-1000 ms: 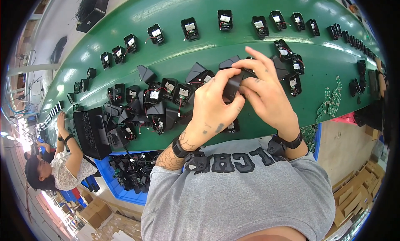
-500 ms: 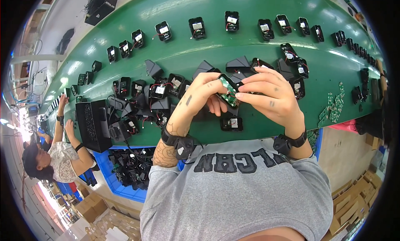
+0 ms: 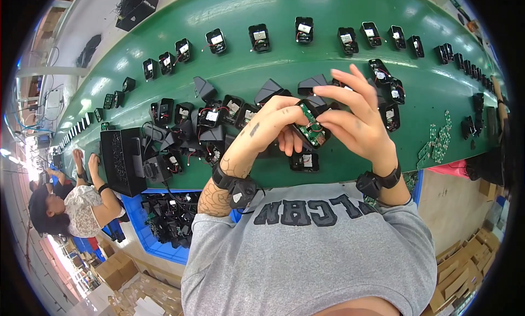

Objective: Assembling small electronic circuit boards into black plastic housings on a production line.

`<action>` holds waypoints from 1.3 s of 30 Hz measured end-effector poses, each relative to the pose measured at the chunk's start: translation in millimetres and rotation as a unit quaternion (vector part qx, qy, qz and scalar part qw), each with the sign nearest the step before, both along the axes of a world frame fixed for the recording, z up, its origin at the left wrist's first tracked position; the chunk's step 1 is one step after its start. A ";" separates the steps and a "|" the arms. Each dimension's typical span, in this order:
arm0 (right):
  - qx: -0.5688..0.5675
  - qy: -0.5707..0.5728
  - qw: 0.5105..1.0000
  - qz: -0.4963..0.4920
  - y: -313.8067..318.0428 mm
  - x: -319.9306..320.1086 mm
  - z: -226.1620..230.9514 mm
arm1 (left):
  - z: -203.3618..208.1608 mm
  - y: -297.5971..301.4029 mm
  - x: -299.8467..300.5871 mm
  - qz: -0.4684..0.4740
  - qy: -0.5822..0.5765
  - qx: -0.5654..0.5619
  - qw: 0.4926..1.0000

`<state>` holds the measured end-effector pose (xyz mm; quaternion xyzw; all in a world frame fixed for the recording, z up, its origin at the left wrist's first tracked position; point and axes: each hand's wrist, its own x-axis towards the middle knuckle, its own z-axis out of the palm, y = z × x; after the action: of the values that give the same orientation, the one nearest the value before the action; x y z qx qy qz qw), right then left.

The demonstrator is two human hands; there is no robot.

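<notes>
A small black plastic housing with a green circuit board in it is held up above the near part of the table. My left hand is wrapped round its left side, thumb on the board and fingers underneath. At the board's right edge, the thumb and index finger of my right hand are pinched together; whatever is between the tips is too small to make out. The other fingers of that hand are raised and spread. Below the held piece, another open black housing with a white-labelled part lies on the green table.
Black housings and wedge-shaped covers crowd the table around my hands. A row of open housings runs along the far side. Loose circuit boards lie at right. A black box of small parts and a co-worker are at left.
The held housing has shifted slightly right and tilted, showing more of the board. My right hand's upper fingers have lifted away, leaving thumb and index finger at the edge.
</notes>
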<state>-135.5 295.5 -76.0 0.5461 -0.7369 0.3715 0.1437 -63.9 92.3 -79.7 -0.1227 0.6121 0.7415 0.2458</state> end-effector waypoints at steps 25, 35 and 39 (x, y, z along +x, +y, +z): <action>-0.106 -0.325 0.924 -0.171 -32.3 20.7 -22.9 | -1.9 31.4 17.0 0.219 0.321 -0.362 0.847; 0.036 -0.199 0.979 -0.024 -67.7 26.9 -1.2 | -12.8 -29.2 15.0 0.267 0.234 -0.267 0.896; 0.100 -0.361 0.916 0.142 -37.8 -5.2 -6.2 | 22.5 -99.9 2.9 0.191 0.210 -0.497 0.820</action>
<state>-140.7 257.7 -82.3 0.4853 -0.6866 0.4843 -0.2419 -61.0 -7.6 -57.2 -0.1840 0.8986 0.3766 -0.1299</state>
